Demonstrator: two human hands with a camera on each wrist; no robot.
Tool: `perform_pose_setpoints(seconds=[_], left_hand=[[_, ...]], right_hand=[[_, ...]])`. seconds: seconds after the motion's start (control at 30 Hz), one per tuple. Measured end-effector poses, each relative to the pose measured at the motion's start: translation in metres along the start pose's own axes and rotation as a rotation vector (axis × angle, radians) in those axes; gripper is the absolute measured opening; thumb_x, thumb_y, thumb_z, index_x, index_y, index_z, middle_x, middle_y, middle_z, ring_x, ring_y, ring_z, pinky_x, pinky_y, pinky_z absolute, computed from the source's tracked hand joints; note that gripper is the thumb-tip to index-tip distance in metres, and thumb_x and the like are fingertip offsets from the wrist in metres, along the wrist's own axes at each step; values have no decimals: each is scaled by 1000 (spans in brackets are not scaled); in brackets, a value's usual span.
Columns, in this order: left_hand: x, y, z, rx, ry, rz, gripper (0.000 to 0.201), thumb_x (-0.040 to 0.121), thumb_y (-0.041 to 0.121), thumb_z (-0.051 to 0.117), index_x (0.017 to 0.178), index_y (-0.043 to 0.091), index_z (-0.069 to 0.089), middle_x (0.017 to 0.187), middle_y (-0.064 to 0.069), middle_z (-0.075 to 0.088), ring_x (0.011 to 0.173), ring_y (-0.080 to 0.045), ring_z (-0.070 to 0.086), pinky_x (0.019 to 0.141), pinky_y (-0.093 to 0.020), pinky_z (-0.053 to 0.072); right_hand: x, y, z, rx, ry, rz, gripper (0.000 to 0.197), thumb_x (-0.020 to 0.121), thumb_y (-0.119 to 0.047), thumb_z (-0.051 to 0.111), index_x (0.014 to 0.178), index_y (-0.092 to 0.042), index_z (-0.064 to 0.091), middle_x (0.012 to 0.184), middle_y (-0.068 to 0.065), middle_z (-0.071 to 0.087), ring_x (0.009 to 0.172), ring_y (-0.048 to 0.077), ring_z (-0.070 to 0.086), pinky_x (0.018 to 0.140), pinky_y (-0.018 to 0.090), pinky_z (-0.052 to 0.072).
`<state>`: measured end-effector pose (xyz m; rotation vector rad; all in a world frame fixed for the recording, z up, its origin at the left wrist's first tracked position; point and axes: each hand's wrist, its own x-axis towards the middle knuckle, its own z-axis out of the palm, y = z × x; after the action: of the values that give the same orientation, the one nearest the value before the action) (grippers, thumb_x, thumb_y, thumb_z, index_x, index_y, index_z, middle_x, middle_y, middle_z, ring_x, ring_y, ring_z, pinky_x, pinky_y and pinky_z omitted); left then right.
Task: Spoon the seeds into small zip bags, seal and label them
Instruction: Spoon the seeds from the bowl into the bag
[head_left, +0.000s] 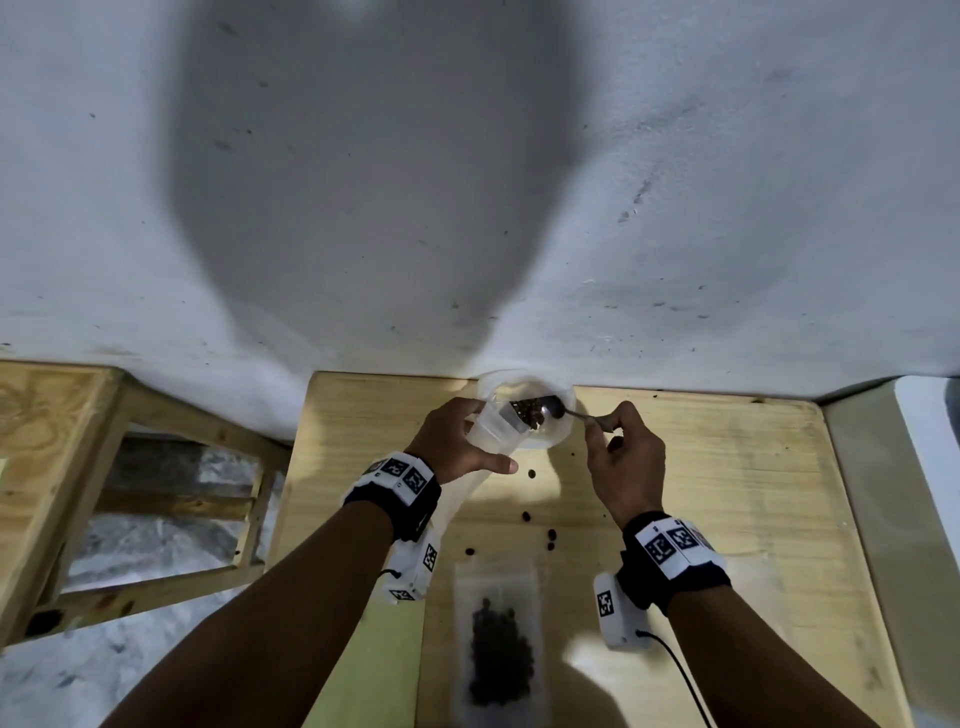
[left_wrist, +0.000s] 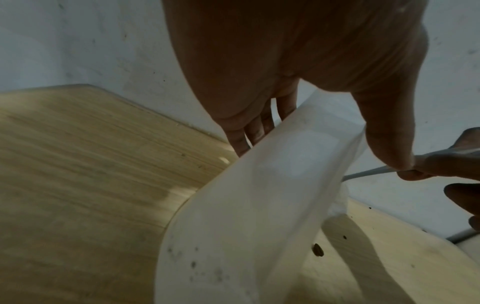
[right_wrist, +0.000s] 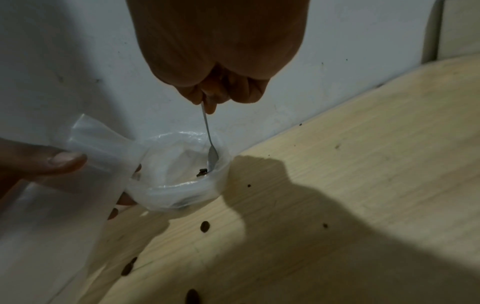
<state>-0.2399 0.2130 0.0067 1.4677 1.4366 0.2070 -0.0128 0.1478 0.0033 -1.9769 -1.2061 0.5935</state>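
Pale wooden tabletop (head_left: 701, 467) butts against the grey-white plaster wall (head_left: 467, 182) – the work sits hard at that far edge, so no room beyond; open board lies to the right and toward the person. Filled clear zip bag of dark seeds (head_left: 500, 639) lies flat near the front edge, between the forearms – keep elbows off it.

Translucent white plastic tub of seeds (head_left: 563, 423) stands against the wall. Left hand (head_left: 457, 441) holds an empty clear zip bag (left_wrist: 259, 195) by its upper part, thumb one side, fingers behind, mouth tipped at the tub rim. Right hand (head_left: 626, 462) pinches the thin metal spoon (right_wrist: 207, 131) high on the handle, bowl down in the tub among the seeds.

My read: scooping step. Take a modest load, lift level, keep the bag mouth over the tub so spills drop back in.

Stray dark seeds (head_left: 530, 517) already dot the board.
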Motion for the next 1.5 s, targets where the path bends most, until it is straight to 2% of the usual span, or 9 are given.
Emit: perform_pose_setpoints(seconds=[0.13,0.37,0.53,0.63,0.73,0.93,1.13,1.3,1.5], left_hand=[[1,1,-1,37,-19,13,110,41,56,92,136,19,50,126,5,60,108,-15,61,93,-36,54],[-1,2,4,41,-17,34,105,45,45,96,136,18,51,127,6,58,110,-14,60,95,-37,53],[0,3,6,35,-40,15,103,44,46,96,134,21,52,123,8,60,109,-13,60,94,-36,53],[1,5,4,18,-58,-16,103,44,48,95,134,21,53,121,7,61,109,-13,60,93,-32,53],[1,5,-1,-7,-48,-36,108,42,52,93,136,19,51,122,5,62,107,-13,60,87,-28,51],[-1,5,-6,-65,-29,-69,122,29,64,88,137,22,50,126,6,60,106,-13,61,90,-31,54],[-5,7,0,-83,-25,-65,110,47,40,97,141,21,44,134,5,51,117,-17,54,99,-38,50],[-6,11,0,-37,-17,-45,107,51,33,97,143,18,42,137,3,49,117,-16,49,98,-34,47],[-6,13,3,-11,-18,-42,107,54,33,96,144,18,40,144,1,45,127,-20,47,99,-32,45]], right_hand=[[-3,4,2,149,44,115,28,91,-12,66,75,-18,44,59,17,55,40,22,39,47,28,37],[-10,4,7,284,94,306,17,86,-4,68,79,-2,53,77,5,61,57,0,51,57,10,41],[-16,6,27,395,25,542,22,78,-16,73,68,-19,54,76,9,65,68,26,55,65,36,44],[-17,5,35,471,-6,674,26,73,-20,77,66,-25,52,69,7,52,63,21,42,59,36,36],[-13,5,33,542,34,710,18,80,-11,74,77,-15,57,69,9,48,59,20,39,52,30,33],[-5,12,9,555,12,701,17,88,-6,67,82,-12,53,68,10,45,45,14,31,41,24,26],[4,4,-23,603,-3,582,25,88,-2,65,74,-12,48,77,19,60,42,13,31,43,23,25],[13,-8,-42,640,-17,481,15,89,-2,65,82,-7,52,66,4,71,44,15,30,45,25,23],[15,-30,-43,566,-116,255,23,87,4,68,78,1,47,83,33,63,45,2,45,44,19,31]])
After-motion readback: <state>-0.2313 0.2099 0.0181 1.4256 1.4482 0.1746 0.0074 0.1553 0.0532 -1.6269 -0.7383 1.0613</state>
